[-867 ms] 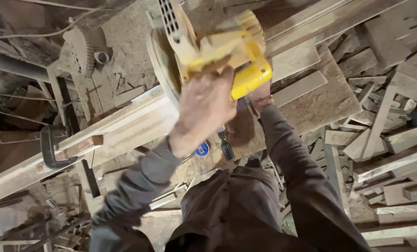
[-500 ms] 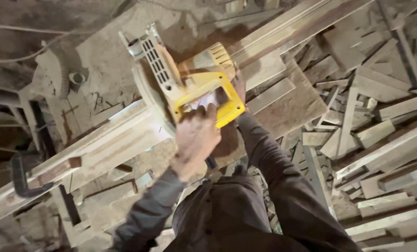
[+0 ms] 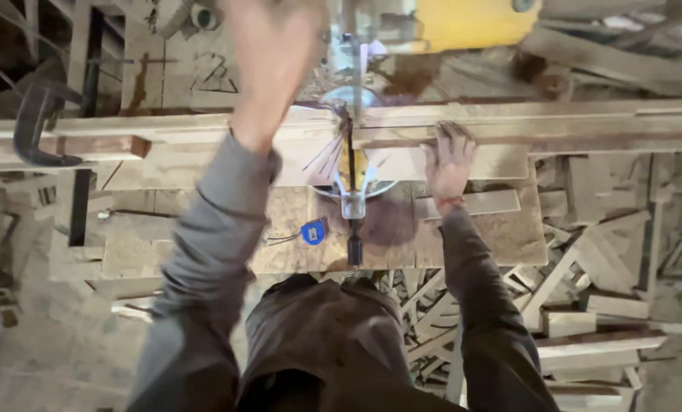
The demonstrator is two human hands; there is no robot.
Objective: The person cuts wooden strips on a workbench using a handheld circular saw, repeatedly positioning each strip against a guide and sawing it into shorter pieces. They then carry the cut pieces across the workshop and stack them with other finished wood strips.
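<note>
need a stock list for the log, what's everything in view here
chop saw: one, yellow body, raised over the bench centre
long wooden board: one, pale, lying across the bench under the saw
clamp: one, dark metal, on the board's left end
tape measure: one, blue, on the bench front
workbench: one, worn brown top
offcuts: many, pale wood, heaped on the floor at right
left hand: raised up by the saw, blurred, grip unclear
right hand: flat on the board, fingers spread
</note>
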